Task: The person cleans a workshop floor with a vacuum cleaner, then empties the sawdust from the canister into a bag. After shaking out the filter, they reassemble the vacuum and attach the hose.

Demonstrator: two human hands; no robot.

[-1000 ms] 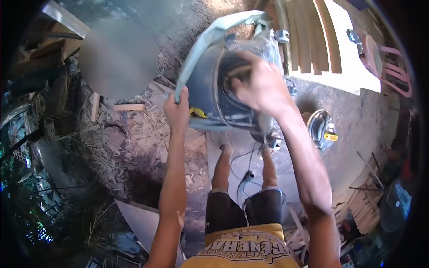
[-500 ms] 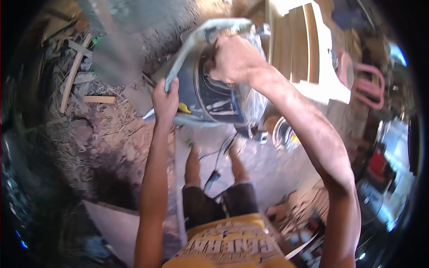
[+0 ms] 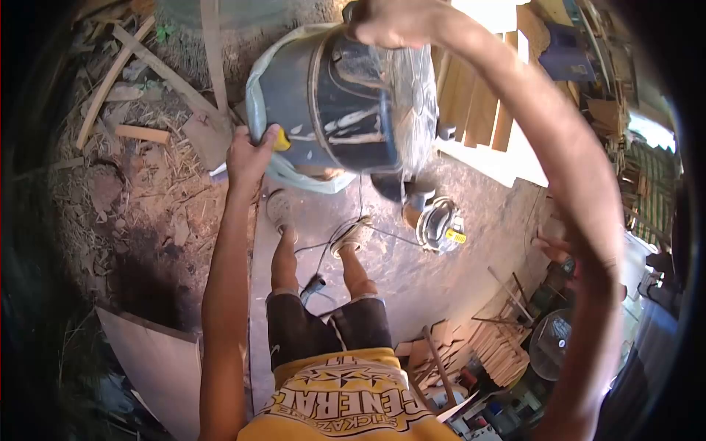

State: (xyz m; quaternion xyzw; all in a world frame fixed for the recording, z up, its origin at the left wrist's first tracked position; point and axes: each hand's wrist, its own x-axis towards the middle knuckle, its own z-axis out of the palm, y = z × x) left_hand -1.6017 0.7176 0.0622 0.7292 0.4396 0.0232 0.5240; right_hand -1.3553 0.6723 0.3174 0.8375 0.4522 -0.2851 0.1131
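Observation:
A dark blue-grey vacuum drum (image 3: 294,95) lies tilted on its side in front of me, off the floor. It has a pale rim (image 3: 256,103) at its left end and clear plastic-looking material around its right end. My left hand (image 3: 250,151) is closed on the lower left of that rim, its thumb beside a yellow latch (image 3: 282,139). Up at the drum's far upper side, my right hand (image 3: 393,22) is closed on a dark part of it; the fingertips are partly hidden.
On the floor to the right sits a round vacuum head (image 3: 439,224) with a yellow label. A black cord (image 3: 316,246) runs around my feet. Wood strips and shavings (image 3: 176,191) cover the ground at left. Boards (image 3: 478,103) are stacked at right, wood scraps (image 3: 493,353) lower right.
My right hand has moved from the drum's side up to its far upper edge. The drum and my left hand have shifted slightly left in view.

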